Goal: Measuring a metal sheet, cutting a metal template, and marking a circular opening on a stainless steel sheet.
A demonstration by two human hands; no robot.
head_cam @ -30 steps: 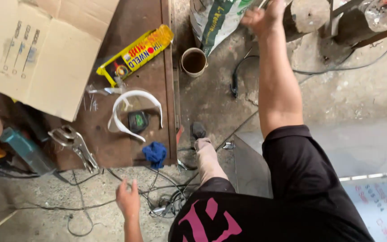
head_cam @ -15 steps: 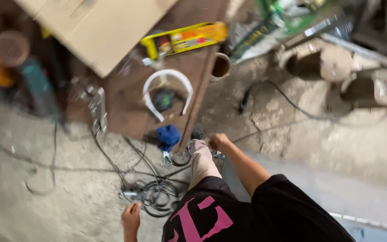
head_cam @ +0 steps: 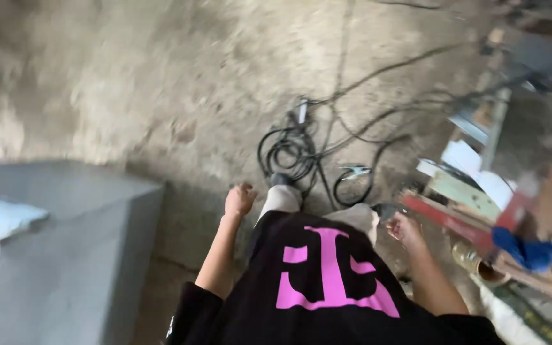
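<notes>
As I looked down through the head camera, my left hand (head_cam: 239,199) was curled into a loose fist, holding nothing. My right hand (head_cam: 404,228) hung half closed and empty too, as far as the blur showed. Nothing was picked up yet: the coiled black cable (head_cam: 289,150) lay untouched on the concrete floor (head_cam: 129,83), just ahead of my feet.

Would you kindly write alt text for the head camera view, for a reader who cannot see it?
Looking down, a person in a black shirt with a pink mark walks over a dusty concrete floor, left hand and right hand both loosely closed and empty. Coiled black cables lie ahead, a grey box stands left, and a cluttered workbench stands right.
</notes>
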